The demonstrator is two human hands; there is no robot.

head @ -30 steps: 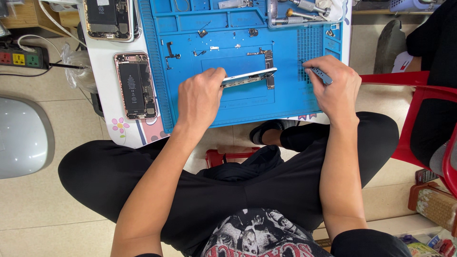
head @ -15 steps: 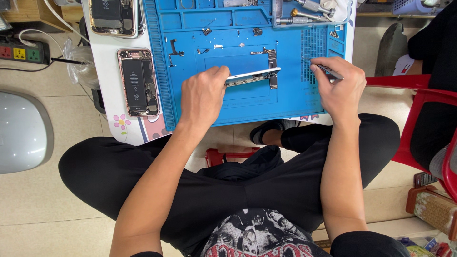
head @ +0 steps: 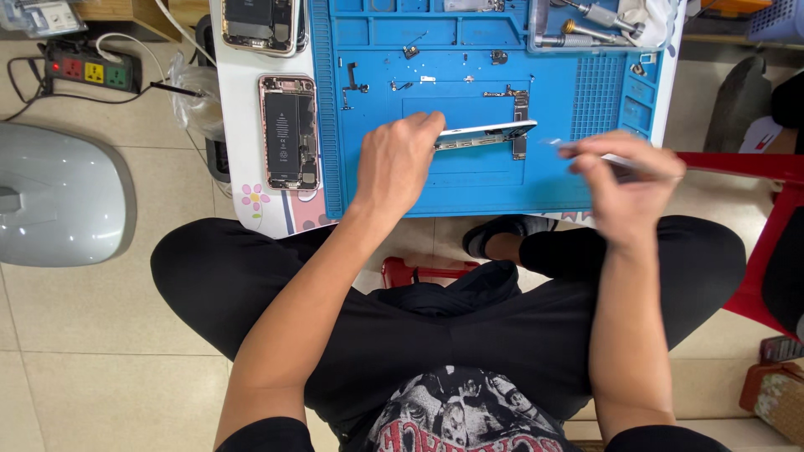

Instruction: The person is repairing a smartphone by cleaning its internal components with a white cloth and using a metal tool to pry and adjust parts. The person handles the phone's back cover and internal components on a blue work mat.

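Left hand (head: 394, 163) grips a phone frame (head: 484, 134) tilted on the blue mat (head: 469, 188); right hand (head: 624, 180) pinches a thin tool (head: 578, 151), which might slip and scratch it

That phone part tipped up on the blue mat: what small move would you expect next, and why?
Probably the right hand brings its thin tool leftward to the raised phone part. The left hand holds that part tilted up on edge over the blue mat, while the tool tip sits just off its right end, not touching it.
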